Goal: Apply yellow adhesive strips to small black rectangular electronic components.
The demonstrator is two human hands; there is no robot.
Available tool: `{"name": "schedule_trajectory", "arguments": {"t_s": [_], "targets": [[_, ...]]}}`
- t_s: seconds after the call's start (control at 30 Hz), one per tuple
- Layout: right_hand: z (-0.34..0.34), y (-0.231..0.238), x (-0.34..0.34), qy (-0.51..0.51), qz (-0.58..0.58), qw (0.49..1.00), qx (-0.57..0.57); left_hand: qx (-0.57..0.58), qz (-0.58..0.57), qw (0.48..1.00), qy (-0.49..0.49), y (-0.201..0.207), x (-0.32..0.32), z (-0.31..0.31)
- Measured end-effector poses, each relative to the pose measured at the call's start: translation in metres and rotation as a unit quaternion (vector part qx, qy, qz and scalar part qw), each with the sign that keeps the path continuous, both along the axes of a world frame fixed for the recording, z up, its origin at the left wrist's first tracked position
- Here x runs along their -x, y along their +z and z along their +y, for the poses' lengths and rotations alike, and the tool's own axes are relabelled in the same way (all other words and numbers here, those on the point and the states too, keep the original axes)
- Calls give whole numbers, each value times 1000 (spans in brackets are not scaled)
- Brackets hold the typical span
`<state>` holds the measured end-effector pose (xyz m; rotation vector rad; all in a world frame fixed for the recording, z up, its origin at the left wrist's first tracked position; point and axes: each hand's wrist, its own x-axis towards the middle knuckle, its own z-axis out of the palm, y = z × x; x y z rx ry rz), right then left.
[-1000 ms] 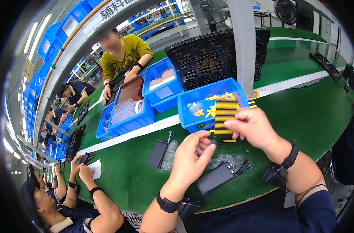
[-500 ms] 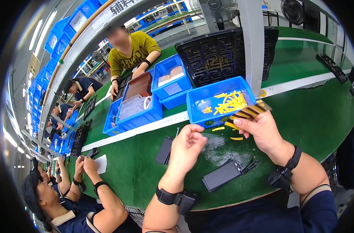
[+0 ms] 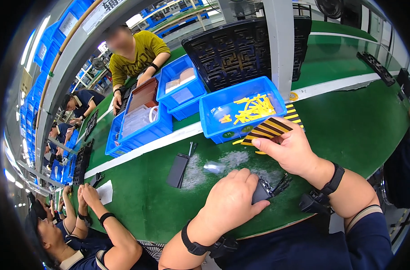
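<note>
My left hand (image 3: 232, 202) lies palm down on the green table (image 3: 349, 126), and its fingers are closed over a dark flat part (image 3: 261, 191). Only the right end of this part shows from under my fingers; there some thin black prongs stick out to the right and a little away from me. The long axis of the part goes about left to right, a little tilted, across the table in front of me.

My right hand (image 3: 291, 150) is raised just above and to the right of the left one. Its thumb and fingers pinch a sheet of strips (image 3: 268, 130), striped yellow and black. The sheet points up and to the left from my fingers, toward the blue bin (image 3: 214, 112), and its far end is over the near rim of that bin. Inside the bin there are loose yellow strips (image 3: 254, 108).

The relation that matters: the dark part is below and to the left of the sheet, close to it but not touching. The right hand is the nearer one to the free end with prongs; the left hand already covers the rest. The stripes on the sheet run about in the same direction as the part.

A second dark part (image 3: 178, 170) lies alone on the table, further to the left, well apart from both hands.
</note>
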<state>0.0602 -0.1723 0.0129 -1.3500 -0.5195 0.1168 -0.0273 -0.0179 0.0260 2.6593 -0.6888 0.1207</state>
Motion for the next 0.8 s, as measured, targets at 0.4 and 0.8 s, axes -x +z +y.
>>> {"name": "schedule_trajectory", "arguments": {"t_s": [0.4,0.8], "targets": [[-3,-2,7,-108,-293,943,116,286,99,947,112,-11,-15,10],[0,-1,8,-114,-317,934,116,493,151,850,108,-20,-17,11]]}}
